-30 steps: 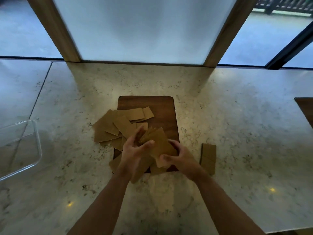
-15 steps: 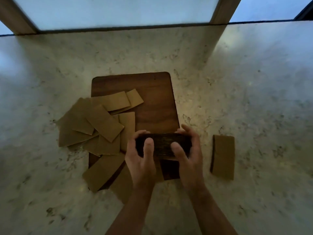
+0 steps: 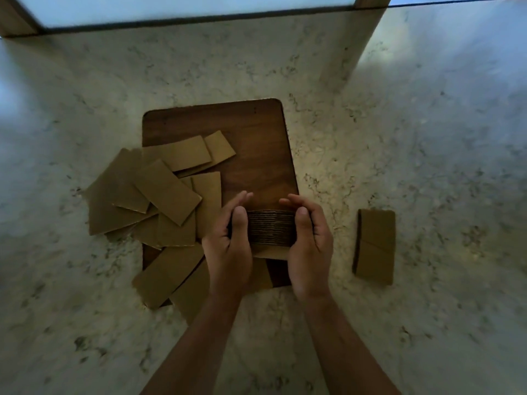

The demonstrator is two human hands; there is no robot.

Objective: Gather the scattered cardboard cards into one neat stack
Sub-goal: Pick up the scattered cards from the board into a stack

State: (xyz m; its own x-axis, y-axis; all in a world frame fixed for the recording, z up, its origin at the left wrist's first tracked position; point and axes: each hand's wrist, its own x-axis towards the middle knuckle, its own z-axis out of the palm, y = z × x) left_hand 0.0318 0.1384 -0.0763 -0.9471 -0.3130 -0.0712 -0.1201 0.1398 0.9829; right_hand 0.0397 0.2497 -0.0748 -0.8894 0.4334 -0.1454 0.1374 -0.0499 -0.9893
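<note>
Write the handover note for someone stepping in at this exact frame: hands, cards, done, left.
Left hand and right hand: both clamp the gathered stack edge-on above the wooden board.
Loose cards: overlapping heap across the board's left edge and the counter, some near the left wrist.
Small side pile: on the counter right of the board.
Done: one bundle squared.
Left: add the heap and side pile.

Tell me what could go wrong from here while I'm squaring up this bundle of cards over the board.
1. The bundle of cards is pinched on edge only at its ends by the left hand and right hand; a loose squeeze could let the middle cards slip out.
2. Setting it down might scatter the loose cards overhanging the wooden board.
3. The small pile on the counter to the right may be forgotten.
</note>
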